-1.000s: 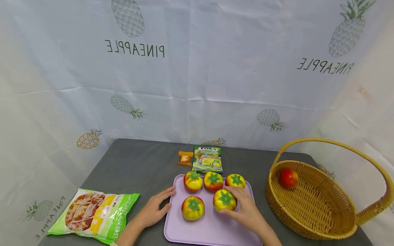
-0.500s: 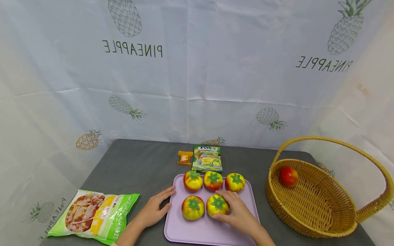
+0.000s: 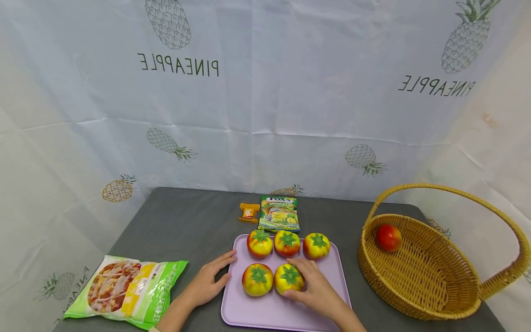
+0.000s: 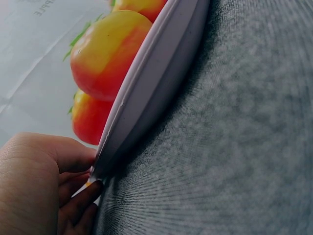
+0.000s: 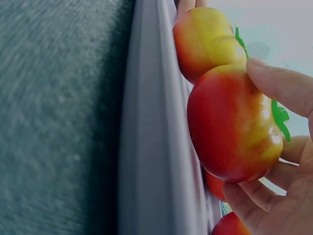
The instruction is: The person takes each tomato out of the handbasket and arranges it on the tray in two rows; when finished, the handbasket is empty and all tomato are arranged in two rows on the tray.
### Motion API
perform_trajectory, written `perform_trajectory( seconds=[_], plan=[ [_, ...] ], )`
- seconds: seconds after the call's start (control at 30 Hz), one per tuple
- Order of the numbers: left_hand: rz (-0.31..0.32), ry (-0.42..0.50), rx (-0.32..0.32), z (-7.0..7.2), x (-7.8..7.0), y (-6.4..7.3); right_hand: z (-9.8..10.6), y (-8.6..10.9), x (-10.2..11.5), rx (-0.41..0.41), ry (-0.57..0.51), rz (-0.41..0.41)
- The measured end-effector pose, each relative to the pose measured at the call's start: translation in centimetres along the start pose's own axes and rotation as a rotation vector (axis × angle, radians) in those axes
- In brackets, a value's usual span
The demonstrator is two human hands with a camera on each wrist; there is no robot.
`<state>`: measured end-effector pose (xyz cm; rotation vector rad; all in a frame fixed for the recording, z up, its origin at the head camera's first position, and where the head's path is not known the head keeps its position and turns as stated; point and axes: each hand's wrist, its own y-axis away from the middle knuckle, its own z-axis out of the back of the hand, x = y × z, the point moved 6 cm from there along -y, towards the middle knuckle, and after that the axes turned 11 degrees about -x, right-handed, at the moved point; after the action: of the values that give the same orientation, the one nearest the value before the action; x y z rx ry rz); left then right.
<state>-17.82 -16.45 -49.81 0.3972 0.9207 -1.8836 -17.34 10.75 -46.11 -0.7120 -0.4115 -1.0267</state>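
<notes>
My right hand (image 3: pixel 311 286) grips the front-right tomato (image 5: pixel 234 125), yellow on top and red below with a green star-shaped leaf. Its thumb and fingers lie on opposite sides of the fruit. On the lilac tray (image 3: pixel 269 318), a second tomato (image 3: pixel 257 280) stands right beside the held one. Three more, the back-left tomato (image 3: pixel 259 243), the middle tomato (image 3: pixel 287 243) and the back-right tomato (image 3: pixel 316 246), form a row behind. At the tray's left rim, my left hand (image 3: pixel 207 281) rests with thumb and fingertips touching the edge.
A wicker basket (image 3: pixel 373 281) with a tall handle stands on the right, a red fruit (image 3: pixel 389 238) inside. Behind the tray lie a green Fox's packet (image 3: pixel 279 214) and a small orange wrapped snack (image 3: pixel 249 213). A green-and-white food bag (image 3: pixel 124 290) lies at left.
The right hand has moved the tomato left across the tray, up to the front-left one, which has shifted slightly left. The left hand has stayed at the rim.
</notes>
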Motion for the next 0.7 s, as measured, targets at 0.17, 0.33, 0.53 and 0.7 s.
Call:
perform_trajectory(
  seconds=[0.17,0.33,0.53,0.7],
  plan=[
    [0.012,-0.004,0.011,-0.03,0.13,0.02,-0.33,0.06,-0.03,0.007,0.0,0.006],
    [0.011,-0.001,0.013,-0.05,0.12,0.03,-0.45,0.1,-0.15,0.033,-0.006,-0.014],
    [-0.004,-0.003,0.001,0.04,-0.09,-0.03,-0.51,0.02,-0.28,0.073,-0.024,-0.052],
    [0.004,0.0,0.002,0.06,-0.1,-0.02,-0.4,-0.01,-0.18,0.089,-0.04,-0.07]
  ],
)
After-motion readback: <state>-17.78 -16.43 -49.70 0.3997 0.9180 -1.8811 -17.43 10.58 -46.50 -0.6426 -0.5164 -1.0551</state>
